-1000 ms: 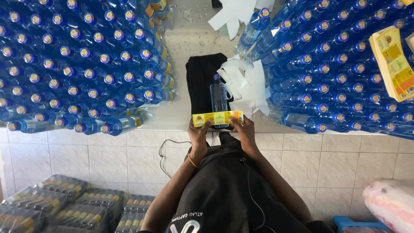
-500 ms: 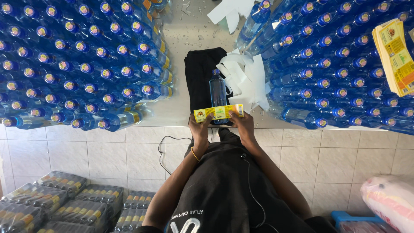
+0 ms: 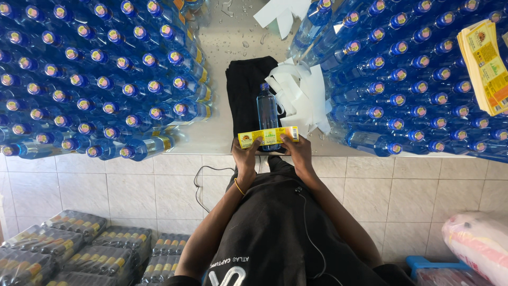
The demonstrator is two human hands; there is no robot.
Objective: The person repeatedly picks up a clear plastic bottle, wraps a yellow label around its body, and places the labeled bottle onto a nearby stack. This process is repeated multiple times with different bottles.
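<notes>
A clear blue water bottle (image 3: 268, 112) lies flat on a black cloth (image 3: 244, 90) on the steel counter, cap pointing away from me. Across its near end stretches a yellow label (image 3: 268, 136). My left hand (image 3: 245, 153) pinches the label's left end and my right hand (image 3: 297, 151) presses its right end, so the strip sits over the bottle's body. Both hands rest at the counter's front edge.
Stacks of blue capped bottles (image 3: 95, 79) lie on the left, and a second stack (image 3: 418, 79) on the right. White backing strips (image 3: 299, 92) pile beside the bottle. A sheaf of yellow labels (image 3: 484, 63) sits top right. Shrink-wrapped bottle packs (image 3: 69, 249) stand on the floor.
The label and both hands stay over the bottle's near end; the view has shifted only slightly and the label lies a little flatter.
</notes>
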